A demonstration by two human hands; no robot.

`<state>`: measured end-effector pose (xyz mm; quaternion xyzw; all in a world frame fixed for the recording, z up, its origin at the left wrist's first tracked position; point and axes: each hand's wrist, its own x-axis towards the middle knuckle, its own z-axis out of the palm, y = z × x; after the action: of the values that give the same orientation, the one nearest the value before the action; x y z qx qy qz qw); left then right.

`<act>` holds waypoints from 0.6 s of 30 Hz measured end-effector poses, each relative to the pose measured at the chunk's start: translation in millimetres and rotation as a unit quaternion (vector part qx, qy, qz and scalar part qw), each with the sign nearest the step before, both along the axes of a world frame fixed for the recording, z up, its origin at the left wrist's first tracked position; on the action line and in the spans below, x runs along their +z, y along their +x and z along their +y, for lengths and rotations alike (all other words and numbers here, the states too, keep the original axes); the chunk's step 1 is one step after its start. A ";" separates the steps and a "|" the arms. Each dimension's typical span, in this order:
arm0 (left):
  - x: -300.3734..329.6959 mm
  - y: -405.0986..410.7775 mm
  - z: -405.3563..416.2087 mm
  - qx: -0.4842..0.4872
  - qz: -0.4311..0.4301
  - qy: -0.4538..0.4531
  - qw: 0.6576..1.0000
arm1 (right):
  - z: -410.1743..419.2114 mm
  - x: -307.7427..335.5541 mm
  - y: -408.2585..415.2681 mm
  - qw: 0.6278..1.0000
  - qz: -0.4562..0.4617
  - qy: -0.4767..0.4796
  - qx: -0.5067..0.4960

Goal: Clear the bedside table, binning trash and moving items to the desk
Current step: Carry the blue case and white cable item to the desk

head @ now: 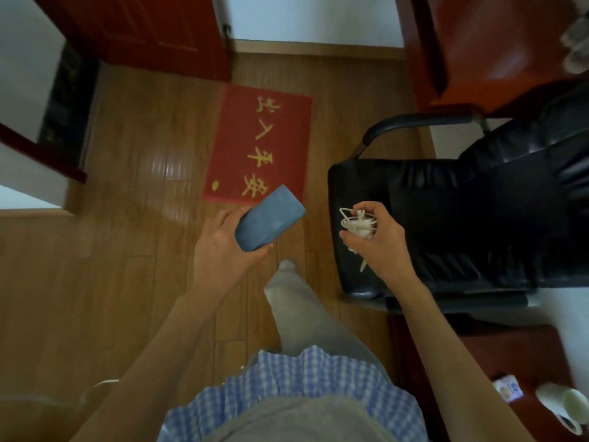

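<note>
My left hand grips a blue rectangular case by its near end, held over the wooden floor. My right hand is closed around a bundle of white cable, with loops sticking out to the left and one end hanging below the fingers. This hand hovers over the front edge of a black chair. A reddish-brown wooden surface at the lower right carries a white cup and a small printed packet.
A black leather office chair with a curved armrest stands at the right. A red doormat with yellow characters lies ahead. A red door is at the top left, and red wooden furniture at the top right.
</note>
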<state>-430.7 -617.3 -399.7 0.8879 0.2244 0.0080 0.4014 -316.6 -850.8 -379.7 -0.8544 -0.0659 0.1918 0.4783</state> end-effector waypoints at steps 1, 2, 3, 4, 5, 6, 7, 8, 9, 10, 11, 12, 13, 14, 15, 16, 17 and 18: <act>2.4 17.9 9.2 -0.002 0.002 0.006 1.000 | 9.0 2.3 16.5 1.000 0.003 0.006 -0.006; 6.5 35.1 17.0 -0.002 -0.003 0.019 1.000 | 17.2 5.0 32.7 1.000 0.008 0.012 -0.017; 9.7 52.5 25.2 -0.005 -0.015 0.020 1.000 | 24.9 7.3 48.6 0.999 0.013 0.017 -0.028; 16.2 69.5 32.2 -0.008 -0.031 0.020 0.999 | 32.3 9.2 64.4 0.999 0.014 0.020 -0.037; 18.0 86.0 40.8 -0.010 -0.047 0.025 0.999 | 39.6 10.8 79.7 0.999 0.012 0.021 -0.042; 20.6 102.7 48.4 -0.014 -0.058 0.030 0.998 | 47.2 13.1 94.9 0.999 0.010 0.019 -0.046; 22.7 118.3 55.5 -0.015 -0.076 0.036 0.996 | 55.0 15.8 109.8 0.999 0.010 0.018 -0.048; 25.1 135.7 63.3 -0.012 -0.089 0.043 0.995 | 62.7 18.1 124.3 0.999 0.010 0.017 -0.047; 27.4 151.5 70.7 -0.017 -0.103 0.050 0.993 | 70.5 20.4 138.3 0.999 0.011 0.016 -0.044; 30.8 166.8 78.3 -0.022 -0.110 0.049 0.992 | 78.3 22.9 151.3 0.999 0.013 0.016 -0.042; 29.7 181.8 87.5 -0.027 -0.108 0.041 0.993 | 86.1 24.3 164.3 0.999 0.014 0.018 -0.045; 28.4 197.0 97.2 -0.030 -0.097 0.032 0.994 | 94.1 24.4 177.7 0.999 0.014 0.021 -0.049; 26.2 213.1 107.8 -0.027 -0.077 0.029 0.996 | 102.6 23.3 191.4 0.998 0.014 0.023 -0.052; 25.1 228.1 118.4 -0.025 -0.069 0.034 0.997 | 111.7 22.2 204.6 0.998 0.015 0.023 -0.054; 22.8 242.6 129.6 -0.030 -0.075 0.041 0.996 | 121.5 20.9 217.3 0.998 0.017 0.023 -0.058; 21.8 257.8 140.6 -0.039 -0.088 0.048 0.994 | 131.5 19.5 229.8 0.998 0.018 0.023 -0.064; 24.5 273.0 150.6 -0.049 -0.102 0.054 0.992 | 142.0 17.8 242.7 0.997 0.017 0.023 -0.073; 25.5 289.3 162.1 -0.058 -0.109 0.062 0.990 | 153.1 16.6 255.3 0.996 0.016 0.024 -0.084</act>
<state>-141.5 -455.2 -374.2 0.9163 0.1265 0.0953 0.3679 -61.3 -697.6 -363.1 -0.8418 0.0090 0.1634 0.5143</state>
